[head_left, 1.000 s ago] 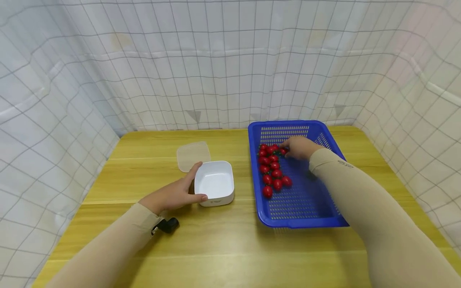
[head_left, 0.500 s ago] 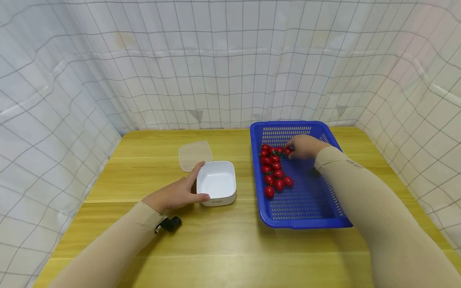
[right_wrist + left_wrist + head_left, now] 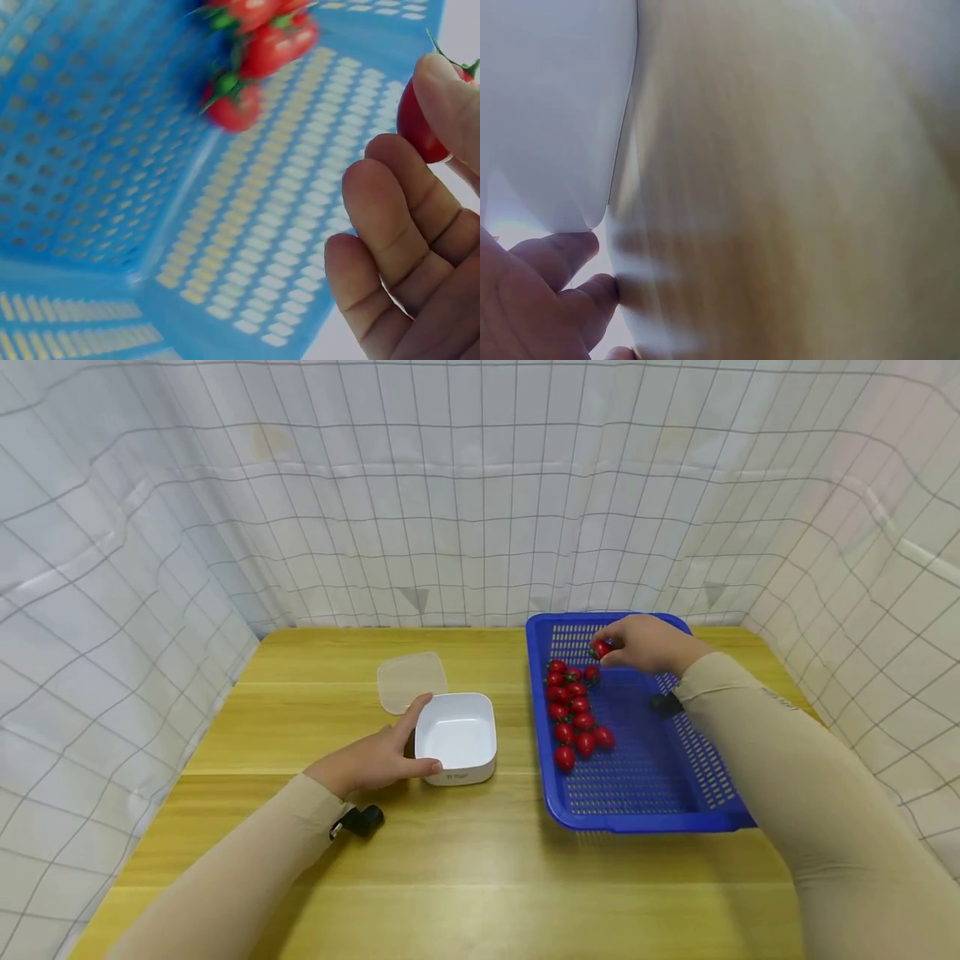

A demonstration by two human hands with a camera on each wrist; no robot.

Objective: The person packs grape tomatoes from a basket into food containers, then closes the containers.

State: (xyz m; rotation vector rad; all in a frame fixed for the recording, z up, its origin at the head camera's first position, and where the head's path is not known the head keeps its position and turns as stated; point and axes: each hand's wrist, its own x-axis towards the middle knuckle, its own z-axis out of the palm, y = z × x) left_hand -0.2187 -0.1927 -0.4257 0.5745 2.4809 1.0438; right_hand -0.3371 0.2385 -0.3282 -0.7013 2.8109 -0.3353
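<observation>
The wooden table (image 3: 465, 877) carries all items, enclosed by a white gridded curtain (image 3: 225, 527). A blue perforated basket (image 3: 645, 777) sits on the table's right half. A column of cherry tomatoes (image 3: 573, 718) lies along the basket's left side. A white square container (image 3: 457, 747) stands left of the basket, apart from it. A translucent lid (image 3: 411, 680) lies flat just behind the container.

The left hand (image 3: 375, 764) grips the container's left wall: thumb on the far corner, fingers curled against the near side. The left wrist view shows fingertips (image 3: 562, 255) at the white wall.

The right hand (image 3: 645, 645) hovers over the basket's far end. Its thumb and forefinger pinch one cherry tomato (image 3: 600, 649), lifted clear of the column. In the right wrist view, the remaining fingers (image 3: 397, 225) lie loosely curled beside the held cherry tomato (image 3: 420, 124).
</observation>
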